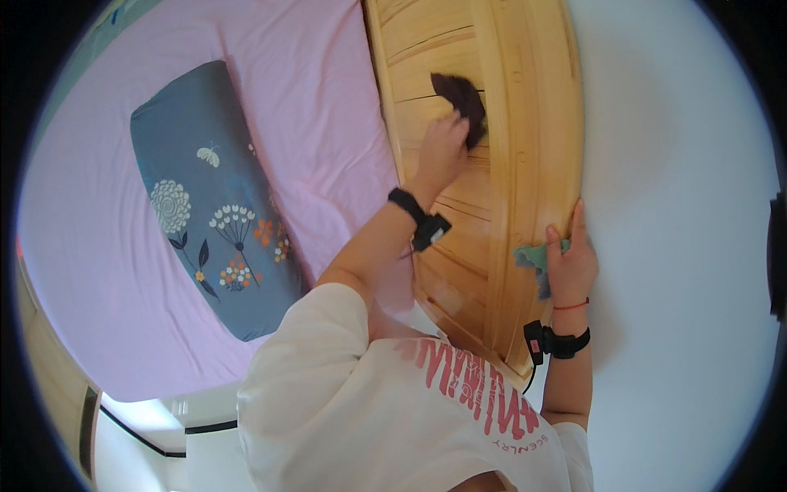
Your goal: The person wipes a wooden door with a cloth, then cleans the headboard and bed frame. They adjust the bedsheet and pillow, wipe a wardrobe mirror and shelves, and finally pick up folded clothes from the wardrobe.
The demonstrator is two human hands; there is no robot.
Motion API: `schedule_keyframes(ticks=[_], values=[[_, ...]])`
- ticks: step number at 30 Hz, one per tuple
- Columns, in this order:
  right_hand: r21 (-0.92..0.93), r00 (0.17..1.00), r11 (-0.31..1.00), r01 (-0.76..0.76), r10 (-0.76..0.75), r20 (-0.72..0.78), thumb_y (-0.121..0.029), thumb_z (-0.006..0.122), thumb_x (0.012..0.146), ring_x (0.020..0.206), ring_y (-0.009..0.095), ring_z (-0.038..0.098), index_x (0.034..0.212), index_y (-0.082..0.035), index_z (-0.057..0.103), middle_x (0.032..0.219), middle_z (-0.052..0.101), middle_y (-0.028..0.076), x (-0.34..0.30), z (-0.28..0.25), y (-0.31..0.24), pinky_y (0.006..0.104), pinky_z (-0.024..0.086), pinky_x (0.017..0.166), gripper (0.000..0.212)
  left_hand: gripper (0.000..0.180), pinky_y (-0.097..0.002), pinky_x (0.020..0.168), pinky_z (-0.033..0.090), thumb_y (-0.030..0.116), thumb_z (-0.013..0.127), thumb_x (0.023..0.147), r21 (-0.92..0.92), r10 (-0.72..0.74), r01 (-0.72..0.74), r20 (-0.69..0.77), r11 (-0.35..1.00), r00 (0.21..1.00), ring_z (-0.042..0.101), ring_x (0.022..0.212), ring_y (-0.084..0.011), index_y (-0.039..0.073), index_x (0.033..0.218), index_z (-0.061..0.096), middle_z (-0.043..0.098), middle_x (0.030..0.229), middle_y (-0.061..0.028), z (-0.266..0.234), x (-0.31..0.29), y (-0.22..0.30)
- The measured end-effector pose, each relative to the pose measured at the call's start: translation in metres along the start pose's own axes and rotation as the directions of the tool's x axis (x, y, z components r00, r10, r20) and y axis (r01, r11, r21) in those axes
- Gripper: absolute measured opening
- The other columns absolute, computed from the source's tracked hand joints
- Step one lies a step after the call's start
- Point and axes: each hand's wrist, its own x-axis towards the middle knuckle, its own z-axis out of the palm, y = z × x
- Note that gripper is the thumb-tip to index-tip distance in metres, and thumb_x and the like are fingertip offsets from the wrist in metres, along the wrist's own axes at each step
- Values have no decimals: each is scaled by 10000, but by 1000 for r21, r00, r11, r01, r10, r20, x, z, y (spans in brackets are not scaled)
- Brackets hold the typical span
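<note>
My left hand (443, 152) grips a crumpled dark brown cloth (461, 97), which lies against the slatted face of a pale wooden headboard (459, 184). Motion slightly smears that hand and its cloth. Over at the headboard's right edge, my right hand (574, 269) rests with its thumb on the wood side and its fingers pointing away from me. A green cloth (533, 259) sticks out from beneath the thumb and palm, held against the top rail (525, 176). Part of the green cloth is hidden by the hand.
Left of the headboard lies a mattress with a pink sheet (311, 107). On it rests a grey-blue pillow (184, 123) with a flower print. A white wall (680, 205) stands close behind the headboard on the right. Black bands with small devices circle both wrists.
</note>
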Motion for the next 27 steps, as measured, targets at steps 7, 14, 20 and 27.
schedule_keyframes(ticks=[7,14,20,27], values=[[-14,998,999,37,-38,-48,-308,614,845,711,343,616,1369,-119,409,921,651,163,-3,1,0,403,500,615,593,248,-486,708,432,-8,539,709,-26,-397,398,39,917,917,517,849,-464,-13,956,516,556,852,-255,15,-55,-74],[110,984,987,121,-105,-142,-330,588,845,724,342,618,1376,-160,398,860,650,155,8,9,8,419,488,622,589,378,-463,898,434,96,520,779,37,-762,802,343,596,550,529,1041,-470,-44,1126,460,564,1072,-330,27,-122,-92],[-11,938,981,-196,191,289,-374,568,858,896,323,620,1396,-158,374,1032,641,141,48,-17,3,391,493,753,611,370,-420,811,472,100,609,748,-56,-659,770,479,636,579,588,944,-399,-45,1064,482,601,984,-259,33,-109,9],[295,980,953,-71,11,197,-323,564,850,763,341,615,1197,-148,530,849,642,153,26,2,18,415,488,669,390,356,-401,780,471,43,587,752,-428,-539,682,418,593,731,592,864,-345,-26,1087,491,603,924,-176,6,-7,34]])
